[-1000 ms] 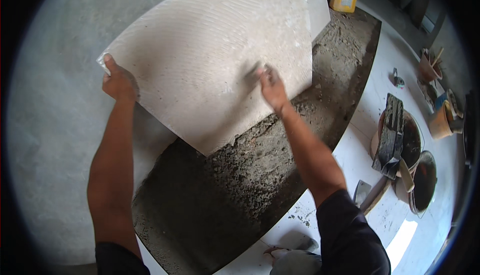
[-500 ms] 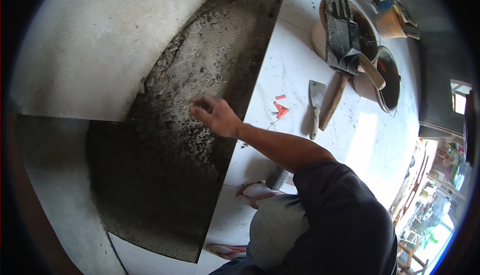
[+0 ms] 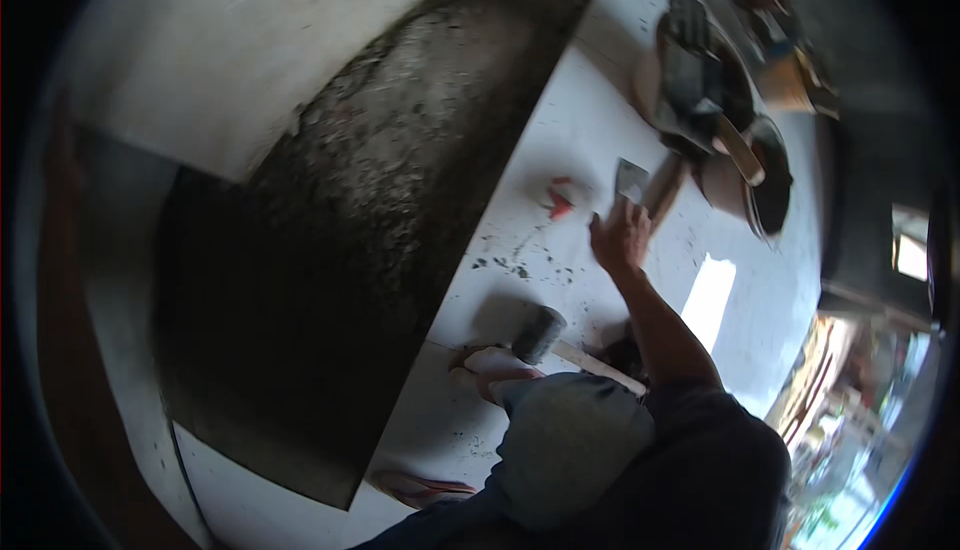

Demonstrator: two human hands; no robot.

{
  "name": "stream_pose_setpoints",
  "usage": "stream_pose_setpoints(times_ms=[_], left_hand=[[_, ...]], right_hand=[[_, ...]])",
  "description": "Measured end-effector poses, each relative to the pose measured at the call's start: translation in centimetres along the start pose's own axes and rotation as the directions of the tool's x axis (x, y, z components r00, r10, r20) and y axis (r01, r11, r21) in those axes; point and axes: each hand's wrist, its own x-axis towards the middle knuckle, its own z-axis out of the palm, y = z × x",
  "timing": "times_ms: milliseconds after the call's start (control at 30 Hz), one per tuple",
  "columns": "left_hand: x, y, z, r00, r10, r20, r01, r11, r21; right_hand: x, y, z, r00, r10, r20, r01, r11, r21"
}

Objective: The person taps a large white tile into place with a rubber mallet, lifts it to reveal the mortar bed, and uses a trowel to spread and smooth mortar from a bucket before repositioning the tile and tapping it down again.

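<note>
My right hand (image 3: 620, 237) lies over the handle end of a metal putty knife (image 3: 630, 176) on white floor tiles; motion blur hides whether it grips. Red plastic pieces (image 3: 560, 205) lie to its left, and a wooden strip (image 3: 663, 195) to its right. My left hand (image 3: 61, 150) is dim at the far left rim, at the corner of a large pale tile (image 3: 250, 50); its grip is unclear. That tile lies partly over a bed of wet, lumpy mortar (image 3: 350, 200).
Buckets (image 3: 765, 200) with a mortar-caked trowel (image 3: 692, 65) across one stand at the upper right. A rubber mallet (image 3: 540, 335) lies near my foot (image 3: 475, 370). An orange container (image 3: 785, 82) stands behind. A bright doorway (image 3: 855, 410) is at the lower right.
My right hand has left the tile and moved right onto the putty knife. The view has turned toward the floor tiles and buckets, putting the tile at upper left.
</note>
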Motion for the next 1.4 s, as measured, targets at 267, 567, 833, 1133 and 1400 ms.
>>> stream_pose_setpoints(times_ms=[267,567,833,1133,1400], left_hand=[[-30.3,-10.1,-8.0,0.716,-0.067,0.695,-0.460,0.703,0.542],[-80.2,-26.9,-27.6,0.802,-0.441,-0.403,0.596,0.555,0.580],[-76.5,-34.2,-33.1,0.558,-0.677,-0.480,0.802,0.290,0.522],[-56.8,-42.7,-41.7,0.795,-0.470,-0.384,0.573,0.374,0.729],[-53.9,-43.3,-41.7,0.713,-0.577,-0.399,0.639,0.299,0.709]], right_hand=[[0.7,10.7,3.0,0.881,0.102,0.461,-0.028,0.986,-0.163],[-6.4,-15.9,-7.8,0.559,-0.625,0.545,0.223,0.747,0.627],[-40.1,-52.6,-18.6,-0.140,-0.797,0.588,0.670,0.361,0.649],[-59.9,-57.9,-4.3,-0.082,-0.942,0.326,0.512,0.241,0.825],[-65.2,-59.9,-1.9,0.093,-0.995,0.028,0.436,0.066,0.897]])
